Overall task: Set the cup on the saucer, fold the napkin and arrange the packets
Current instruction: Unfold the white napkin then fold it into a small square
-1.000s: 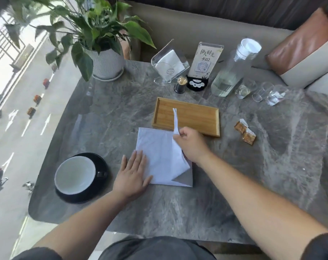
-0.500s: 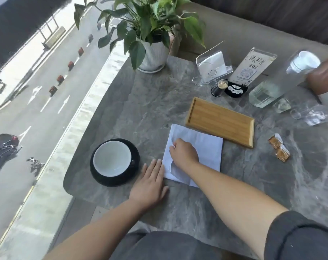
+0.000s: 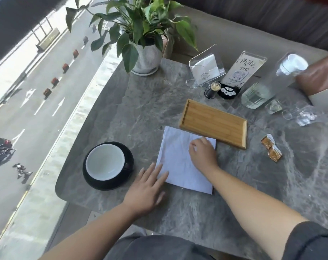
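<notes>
Near the front edge of the table [image 3: 234, 212] we have the napkin [image 3: 176, 166] lying flat as a folded rectangle, its far edge just beside the tray [image 3: 214, 121]. Our right hand [image 3: 203, 156] rests on it, fingers curled loosely down onto the paper, pressing rather than gripping, we'd say. Our left hand [image 3: 147, 188] lies open and flat, fingertips pinning the napkin's near left corner. So we're in the folding step, and it looks like the crease is being smoothed. The cup [image 3: 105, 162] already sits on the saucer [image 3: 128, 172] toward the table's left edge, so that part looks done. The packets [image 3: 271, 150], two of them touching, lie loose toward the right edge, beyond the tray's near right corner, not yet arranged. Next, we judge, either another fold, which calls for lifting one edge while the left hand anchors the paper, or a reach right for the packets. Thin paper, so we'd go lightly or it slides and wrinkles.
</notes>
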### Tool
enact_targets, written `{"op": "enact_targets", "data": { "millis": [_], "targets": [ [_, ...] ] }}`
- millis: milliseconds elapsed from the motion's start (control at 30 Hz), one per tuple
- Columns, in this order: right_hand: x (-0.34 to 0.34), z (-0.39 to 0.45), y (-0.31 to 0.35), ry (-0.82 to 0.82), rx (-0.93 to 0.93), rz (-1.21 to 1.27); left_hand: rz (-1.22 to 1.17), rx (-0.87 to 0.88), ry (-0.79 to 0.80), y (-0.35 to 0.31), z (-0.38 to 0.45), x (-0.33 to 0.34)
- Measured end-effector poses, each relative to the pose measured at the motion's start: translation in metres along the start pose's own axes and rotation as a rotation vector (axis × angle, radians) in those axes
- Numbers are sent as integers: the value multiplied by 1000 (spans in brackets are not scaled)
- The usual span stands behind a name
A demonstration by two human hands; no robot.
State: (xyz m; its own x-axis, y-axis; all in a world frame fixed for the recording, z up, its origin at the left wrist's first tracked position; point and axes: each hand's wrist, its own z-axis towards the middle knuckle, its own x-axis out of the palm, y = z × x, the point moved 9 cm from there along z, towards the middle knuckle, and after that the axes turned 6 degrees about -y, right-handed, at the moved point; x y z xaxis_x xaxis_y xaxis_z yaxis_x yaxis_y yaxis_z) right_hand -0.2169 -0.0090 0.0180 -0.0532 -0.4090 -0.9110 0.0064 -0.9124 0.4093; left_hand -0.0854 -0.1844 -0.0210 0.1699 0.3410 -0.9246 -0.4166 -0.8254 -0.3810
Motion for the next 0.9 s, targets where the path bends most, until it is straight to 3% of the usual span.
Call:
{"op": "enact_targets", "data": {
  "millis": [67,167,233,533,633,700,767,900],
  "targets": [
    [-3,5,-21,62,-111,-208,103,38,91,-4,-1,13],
    [19,1,-51,370,-264,-434,209,18,174,6,3,23],
    [24,-6,-70,473,-281,-508,238,22,213,13,8,26],
    [-4,-57,-116,416,-120,-526,240,-122,206,28,65,19],
    [-26,-49,-120,270,23,-372,224,-164,204,21,72,15],
    [-32,-37,-124,231,145,-246,217,-117,147,1,67,7],
    [-25,-26,-128,296,245,-205,214,24,96,-35,58,3],
    [-18,-14,-134,383,367,-208,182,167,234,-89,39,30]
  ]
}}
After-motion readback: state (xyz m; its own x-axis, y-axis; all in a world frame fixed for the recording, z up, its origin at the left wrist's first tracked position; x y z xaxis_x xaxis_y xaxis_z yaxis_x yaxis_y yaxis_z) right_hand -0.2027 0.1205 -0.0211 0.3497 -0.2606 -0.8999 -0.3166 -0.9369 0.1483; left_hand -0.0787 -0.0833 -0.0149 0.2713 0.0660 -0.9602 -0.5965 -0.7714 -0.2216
